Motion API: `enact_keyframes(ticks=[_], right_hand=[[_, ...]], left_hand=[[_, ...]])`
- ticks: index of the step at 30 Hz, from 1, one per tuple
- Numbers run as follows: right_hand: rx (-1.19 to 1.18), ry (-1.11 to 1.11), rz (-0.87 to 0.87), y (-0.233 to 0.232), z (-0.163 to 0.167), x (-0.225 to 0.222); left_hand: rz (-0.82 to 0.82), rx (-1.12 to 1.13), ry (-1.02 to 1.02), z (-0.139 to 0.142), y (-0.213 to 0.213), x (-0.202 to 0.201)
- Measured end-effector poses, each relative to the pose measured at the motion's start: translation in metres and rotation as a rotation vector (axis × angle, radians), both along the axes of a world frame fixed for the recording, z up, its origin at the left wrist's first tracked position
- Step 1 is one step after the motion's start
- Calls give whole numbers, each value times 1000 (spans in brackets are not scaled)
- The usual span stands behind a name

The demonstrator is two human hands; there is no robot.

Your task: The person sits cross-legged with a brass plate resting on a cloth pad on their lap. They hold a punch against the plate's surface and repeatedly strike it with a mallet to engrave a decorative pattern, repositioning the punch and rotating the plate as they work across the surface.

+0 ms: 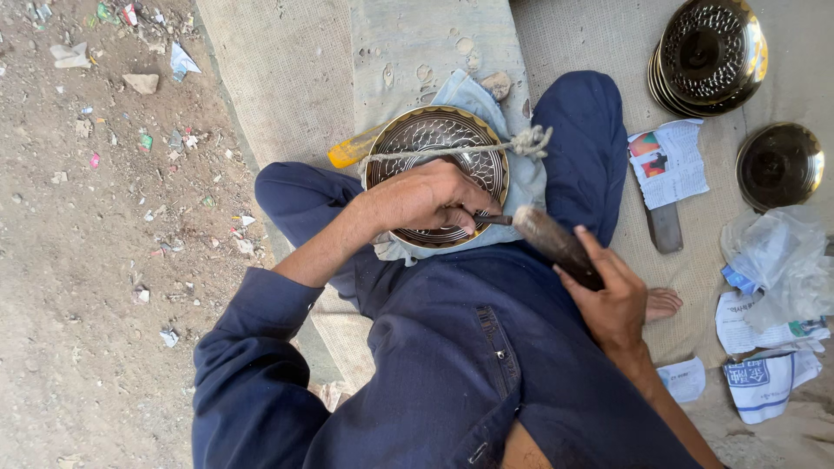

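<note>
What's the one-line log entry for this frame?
left hand: steadies chisel on engraved brass plate | right hand: grips mallet | plate on blue cloth, rope across

Your left hand (430, 200) covers the lower part of the engraved brass plate (437, 143), and the tool's tip is hidden under your fingers. Your right hand (612, 300) hides the dark wooden handle's (552, 241) end.

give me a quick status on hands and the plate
Left hand pressing thin tool on engraved brass plate. Right hand gripping dark mallet. Cord crosses plate.
</note>
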State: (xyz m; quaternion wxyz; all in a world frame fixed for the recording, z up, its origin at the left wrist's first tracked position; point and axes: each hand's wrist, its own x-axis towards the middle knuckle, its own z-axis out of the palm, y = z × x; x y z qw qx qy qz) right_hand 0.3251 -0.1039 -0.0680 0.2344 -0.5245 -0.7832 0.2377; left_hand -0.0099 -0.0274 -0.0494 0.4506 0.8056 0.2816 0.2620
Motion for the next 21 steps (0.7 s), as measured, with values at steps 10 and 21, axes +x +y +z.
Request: enact_keyframes(ticks=[10,21], right_hand=[[-225,182,-264,9,9,-12],[-144,111,82,69,46,-23]], left_hand=[[169,23,36,-5,-9,-6],[397,-58,21,-9,-23,-5]])
